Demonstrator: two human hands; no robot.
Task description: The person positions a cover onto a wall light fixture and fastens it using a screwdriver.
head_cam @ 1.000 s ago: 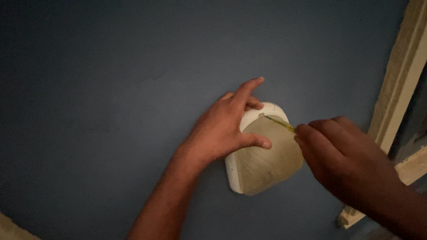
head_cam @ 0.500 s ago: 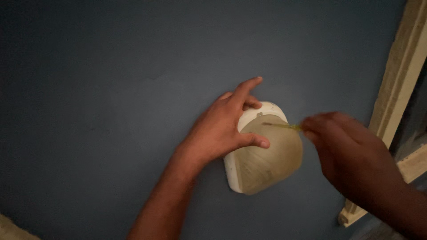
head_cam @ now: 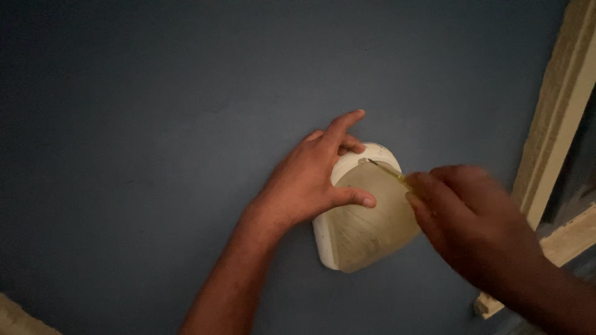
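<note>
I see my left hand [head_cam: 310, 183] flat against the blue wall [head_cam: 155, 124], fingers spread apart, its thumb lying across the face of the cream box [head_cam: 366, 223] and its other fingers curling over the box's upper left edge. The box sits on the wall right of centre, its rounded corners clear of the wall paint all round; its lower edge and lower left corner are free of any hand. My right hand [head_cam: 465, 223] comes in from the right, blurred, fingers pinched together on a yellow screwdriver [head_cam: 388, 172]. The tip touches the box near its upper edge, just beside my left fingers. To the right, a pale wooden frame [head_cam: 552, 136] runs up the wall, near my right wrist. Left of and above the box I see only bare wall, wide room.
</note>
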